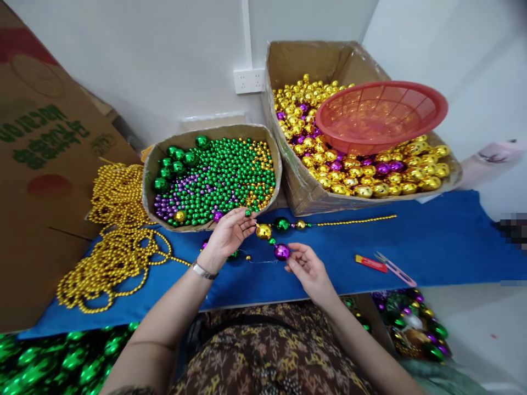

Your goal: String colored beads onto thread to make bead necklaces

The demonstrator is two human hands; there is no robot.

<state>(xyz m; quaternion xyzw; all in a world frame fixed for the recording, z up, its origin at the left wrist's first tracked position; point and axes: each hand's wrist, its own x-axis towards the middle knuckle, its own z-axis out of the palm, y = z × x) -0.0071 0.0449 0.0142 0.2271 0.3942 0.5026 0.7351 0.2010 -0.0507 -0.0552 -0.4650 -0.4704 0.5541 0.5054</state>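
My left hand is closed in a pinch, with a small green bead at its fingertips above the blue cloth. Beside those fingers a large gold bead is strung with a small green one and a large purple bead. My right hand grips the purple bead from its right side. Behind lies a strand with a big green bead, ending in a line of tiny gold beads. A thin thread with one small gold bead rests on the cloth below, partly hidden by my left hand.
A box of green, purple and gold beads stands behind my left hand. The larger box holds gold and purple beads and a red basket. Gold bead strands lie left. Right are pink snips and a red-yellow packet.
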